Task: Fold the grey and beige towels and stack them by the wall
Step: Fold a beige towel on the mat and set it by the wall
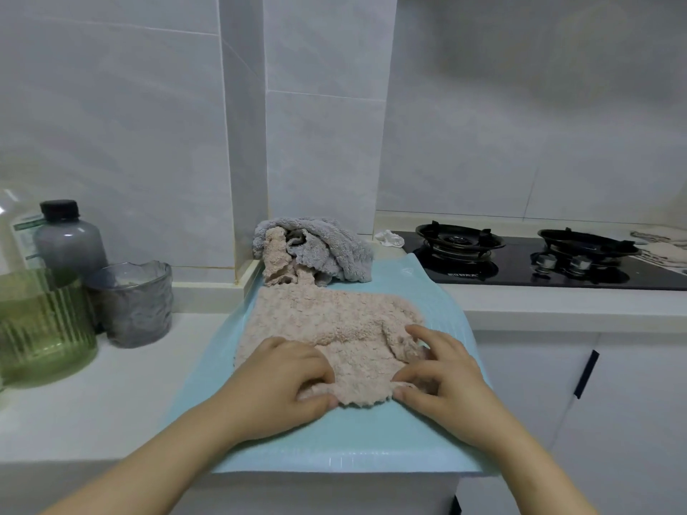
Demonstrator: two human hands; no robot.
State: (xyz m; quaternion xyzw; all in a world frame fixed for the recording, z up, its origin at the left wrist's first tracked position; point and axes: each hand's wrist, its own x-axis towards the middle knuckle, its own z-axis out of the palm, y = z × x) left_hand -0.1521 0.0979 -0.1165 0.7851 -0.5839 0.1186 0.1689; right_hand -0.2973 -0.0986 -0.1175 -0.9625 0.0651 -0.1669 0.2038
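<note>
From the head camera we see a beige towel (334,321) lying mostly flat on a light blue mat (334,440) that covers the white countertop (93,384). Its near edge is bunched up between the two hands. The left hand (286,377) has its fingers curled over that edge, with the thumb pinching the fabric from the front. The right hand (442,373) pinches the same edge with its thumb, and its curved fingers rest on a raised fold. At the far end of the mat, against the tiled wall, we find a crumpled grey towel (334,250) tangled with a second beige towel (277,262). To the left stand a green ribbed glass (41,321), a grey cup (134,302) and a black-capped bottle (68,239). A black gas hob (539,258) sits to the right.
</note>
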